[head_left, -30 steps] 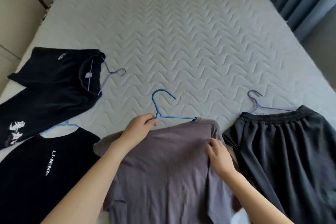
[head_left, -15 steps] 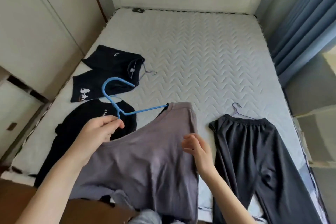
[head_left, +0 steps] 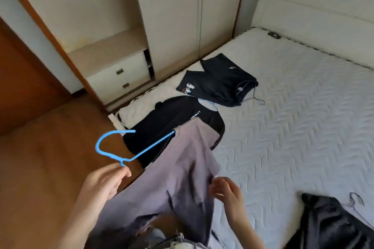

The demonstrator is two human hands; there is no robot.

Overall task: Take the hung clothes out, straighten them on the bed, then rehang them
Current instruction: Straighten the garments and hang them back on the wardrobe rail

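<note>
My left hand (head_left: 105, 183) grips the neck of a blue hanger (head_left: 121, 148) whose arm runs into a grey-purple T-shirt (head_left: 182, 172). The shirt hangs lifted off the bed's near-left corner. My right hand (head_left: 227, 191) is beside the shirt's right edge, fingers loosely curled against the cloth. A black T-shirt with white lettering (head_left: 174, 119) lies flat on the bed behind it. Dark navy shorts (head_left: 218, 83) on a thin hanger lie farther back. Dark grey trousers (head_left: 332, 226) on a wire hanger lie at the lower right.
The white quilted mattress (head_left: 293, 117) fills the right side. A cream wardrobe (head_left: 172, 16) with two small drawers (head_left: 121, 77) stands along the bed's left side. Brown wooden floor (head_left: 40, 157) lies at the left, and a padded headboard (head_left: 313, 2) at the back right.
The view has swung left toward the wardrobe. My left hand has raised the hanger with the grey-purple shirt off the bed and carried it leftward; my right hand stays at the shirt's edge.
</note>
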